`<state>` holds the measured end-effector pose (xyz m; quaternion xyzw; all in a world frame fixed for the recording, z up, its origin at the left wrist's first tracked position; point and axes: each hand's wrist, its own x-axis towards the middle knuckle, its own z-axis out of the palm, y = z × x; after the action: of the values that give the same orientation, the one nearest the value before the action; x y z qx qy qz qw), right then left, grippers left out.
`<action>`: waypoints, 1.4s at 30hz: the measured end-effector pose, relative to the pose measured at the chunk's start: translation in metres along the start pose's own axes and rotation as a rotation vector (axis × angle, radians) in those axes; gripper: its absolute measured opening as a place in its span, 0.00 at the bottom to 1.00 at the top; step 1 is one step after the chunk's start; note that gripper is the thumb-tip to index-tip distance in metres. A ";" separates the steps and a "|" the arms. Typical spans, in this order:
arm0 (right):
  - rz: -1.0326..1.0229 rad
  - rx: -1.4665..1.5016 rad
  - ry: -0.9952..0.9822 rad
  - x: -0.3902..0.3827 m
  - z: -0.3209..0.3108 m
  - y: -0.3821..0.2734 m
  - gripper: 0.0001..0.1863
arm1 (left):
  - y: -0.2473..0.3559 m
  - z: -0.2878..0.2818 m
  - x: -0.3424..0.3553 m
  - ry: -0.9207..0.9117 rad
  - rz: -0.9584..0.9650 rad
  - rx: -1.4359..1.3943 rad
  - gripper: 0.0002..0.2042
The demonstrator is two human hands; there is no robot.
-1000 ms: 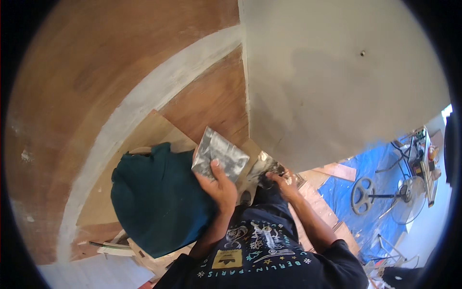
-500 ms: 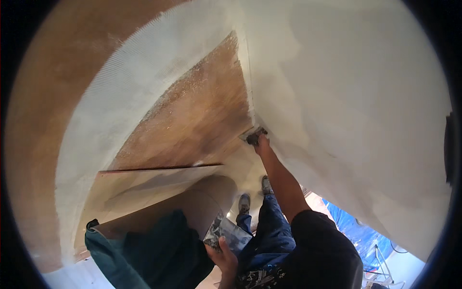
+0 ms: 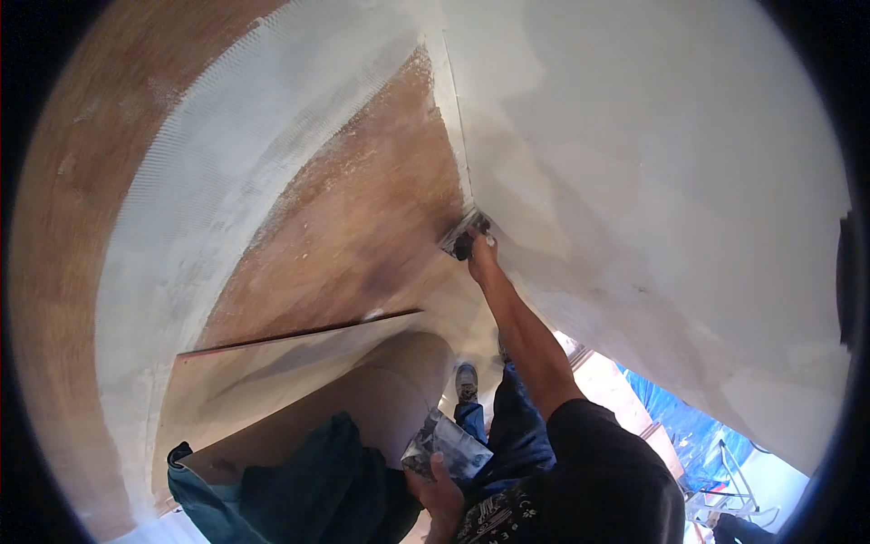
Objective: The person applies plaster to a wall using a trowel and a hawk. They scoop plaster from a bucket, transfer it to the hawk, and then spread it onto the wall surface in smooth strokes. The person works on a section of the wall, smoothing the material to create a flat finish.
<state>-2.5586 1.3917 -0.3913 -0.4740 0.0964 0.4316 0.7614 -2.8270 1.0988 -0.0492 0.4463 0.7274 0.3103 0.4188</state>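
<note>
My right hand [image 3: 482, 252] grips a metal scraper [image 3: 453, 239] smeared with dark and white residue, its blade against the corner where the brown wooden surface [image 3: 344, 199] meets the off-white wall [image 3: 662, 181]. Low at the centre, my left hand [image 3: 435, 490] holds a broad, smeared metal plate [image 3: 458, 449]. A pale band of coating [image 3: 181, 199] with ridged edges curves across the wood. Beside my left hand, a dark green cloth [image 3: 299, 480] hangs over a curved beige board [image 3: 362, 399].
A flat beige panel [image 3: 236, 367] leans below the wooden surface. My shoe [image 3: 467, 385] shows at the bottom of the corner. At lower right are stacked pale boards [image 3: 612, 394], blue plastic sheeting [image 3: 648, 399] and a light metal frame [image 3: 739, 480].
Since a second ago, my right hand has reached forward into the corner with the scraper. Over the last half second it shifted slightly up and left; my left hand moved slightly right.
</note>
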 end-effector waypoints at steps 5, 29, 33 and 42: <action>0.238 0.128 0.247 0.005 -0.027 0.009 0.19 | 0.015 -0.001 0.006 0.038 -0.092 -0.013 0.24; 0.126 0.070 0.122 -0.002 -0.042 0.025 0.17 | 0.002 0.001 0.020 -0.046 -0.029 -0.138 0.23; 0.189 0.031 0.160 0.022 -0.018 0.019 0.18 | -0.021 -0.004 0.022 -0.112 -0.092 -0.107 0.29; 0.052 -0.008 0.009 -0.022 0.006 0.006 0.14 | -0.023 0.001 0.012 -0.027 -0.113 -0.231 0.27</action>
<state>-2.5777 1.3851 -0.3795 -0.4765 0.1102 0.4494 0.7476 -2.8378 1.1004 -0.0728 0.3573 0.7051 0.3619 0.4941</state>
